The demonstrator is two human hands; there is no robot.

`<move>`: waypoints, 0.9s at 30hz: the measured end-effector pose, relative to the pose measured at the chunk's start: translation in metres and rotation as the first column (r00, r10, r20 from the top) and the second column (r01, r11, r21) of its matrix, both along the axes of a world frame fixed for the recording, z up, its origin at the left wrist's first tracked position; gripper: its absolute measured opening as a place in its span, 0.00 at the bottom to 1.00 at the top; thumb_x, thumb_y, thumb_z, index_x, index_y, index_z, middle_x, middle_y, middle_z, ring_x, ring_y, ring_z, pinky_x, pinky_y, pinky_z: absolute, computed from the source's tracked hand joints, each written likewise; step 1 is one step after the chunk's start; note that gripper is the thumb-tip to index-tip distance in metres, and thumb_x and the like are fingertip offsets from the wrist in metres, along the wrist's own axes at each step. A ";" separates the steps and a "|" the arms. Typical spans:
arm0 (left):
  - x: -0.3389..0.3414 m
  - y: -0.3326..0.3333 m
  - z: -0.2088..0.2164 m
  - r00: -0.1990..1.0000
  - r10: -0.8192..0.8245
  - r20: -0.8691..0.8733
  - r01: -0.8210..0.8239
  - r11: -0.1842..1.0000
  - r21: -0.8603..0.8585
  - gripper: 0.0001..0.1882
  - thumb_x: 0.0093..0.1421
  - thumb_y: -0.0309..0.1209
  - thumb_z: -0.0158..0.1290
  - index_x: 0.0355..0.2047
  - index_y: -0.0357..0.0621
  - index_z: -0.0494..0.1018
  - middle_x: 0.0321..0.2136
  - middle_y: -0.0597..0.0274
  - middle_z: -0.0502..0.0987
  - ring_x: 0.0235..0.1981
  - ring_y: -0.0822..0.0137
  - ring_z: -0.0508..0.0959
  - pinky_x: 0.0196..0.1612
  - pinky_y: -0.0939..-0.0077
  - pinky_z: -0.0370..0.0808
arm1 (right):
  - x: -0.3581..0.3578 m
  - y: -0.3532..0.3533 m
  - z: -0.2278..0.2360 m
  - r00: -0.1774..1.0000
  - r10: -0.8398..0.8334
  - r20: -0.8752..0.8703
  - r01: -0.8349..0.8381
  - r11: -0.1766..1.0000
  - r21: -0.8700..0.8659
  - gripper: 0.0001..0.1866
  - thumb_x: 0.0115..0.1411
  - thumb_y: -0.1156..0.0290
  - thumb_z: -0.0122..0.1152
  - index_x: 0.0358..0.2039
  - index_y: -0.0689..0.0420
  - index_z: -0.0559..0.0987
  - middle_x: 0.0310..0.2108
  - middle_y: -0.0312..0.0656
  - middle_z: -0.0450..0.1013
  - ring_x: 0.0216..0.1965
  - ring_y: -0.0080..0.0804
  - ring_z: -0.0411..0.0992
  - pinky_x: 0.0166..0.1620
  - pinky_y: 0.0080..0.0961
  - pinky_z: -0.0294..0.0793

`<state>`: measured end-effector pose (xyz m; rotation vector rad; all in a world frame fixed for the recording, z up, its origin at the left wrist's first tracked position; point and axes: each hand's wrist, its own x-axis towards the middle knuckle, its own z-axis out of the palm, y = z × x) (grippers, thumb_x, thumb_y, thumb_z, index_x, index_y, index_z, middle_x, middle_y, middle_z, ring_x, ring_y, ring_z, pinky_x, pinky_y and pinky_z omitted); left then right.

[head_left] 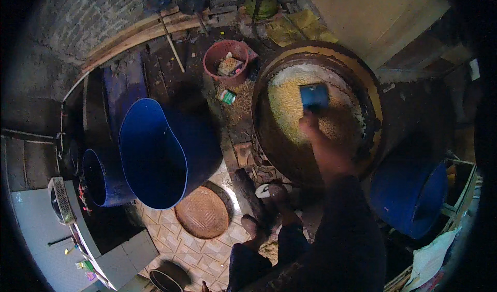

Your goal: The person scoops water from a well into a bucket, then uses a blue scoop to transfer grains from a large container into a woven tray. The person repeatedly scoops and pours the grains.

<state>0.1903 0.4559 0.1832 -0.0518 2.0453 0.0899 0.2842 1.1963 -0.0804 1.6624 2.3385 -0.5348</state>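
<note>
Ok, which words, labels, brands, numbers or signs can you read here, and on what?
None can be read.
Green-and-white packet near the red basket: any print is too small and blurred.
Small green-and-white item, lower left: too small to tell.
Blue tool in the right hand: no lettering visible.

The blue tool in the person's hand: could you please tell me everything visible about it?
The blue tool is squarish and looks like plastic, with a darker part at its near end. The right hand holds it there, partly hiding any handle. It is amid yellowish grains inside the large round pan; its depth is unclear.
</note>
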 end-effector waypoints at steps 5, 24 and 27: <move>0.016 0.000 -0.001 1.000 -0.018 0.017 0.017 0.999 0.045 0.32 0.61 0.29 0.40 0.64 0.54 0.42 0.60 0.51 0.51 0.56 0.55 0.61 0.53 0.60 0.64 | 0.031 -0.068 0.072 0.922 0.381 0.069 -0.367 0.916 -0.162 0.23 0.54 0.68 0.48 0.52 0.55 0.68 0.29 0.51 0.72 0.36 0.47 0.72 0.40 0.41 0.69; 0.042 -0.064 -0.008 0.583 -0.773 -0.250 0.812 0.559 0.167 0.42 0.55 0.25 0.48 0.65 0.54 0.37 0.54 0.52 0.61 0.46 0.61 0.70 0.41 0.70 0.72 | 0.231 -0.036 -0.024 0.884 0.448 0.135 -0.460 0.885 0.071 0.10 0.52 0.66 0.53 0.34 0.54 0.75 0.31 0.46 0.72 0.33 0.43 0.71 0.36 0.40 0.70; 0.064 -0.040 0.019 0.880 -0.458 -0.127 0.475 0.847 0.239 0.45 0.52 0.25 0.51 0.65 0.51 0.36 0.53 0.51 0.62 0.41 0.62 0.71 0.40 0.71 0.71 | 0.165 -0.079 -0.020 0.979 0.170 -0.116 -0.191 0.959 -0.208 0.10 0.53 0.66 0.52 0.34 0.54 0.75 0.28 0.45 0.71 0.30 0.39 0.70 0.32 0.37 0.69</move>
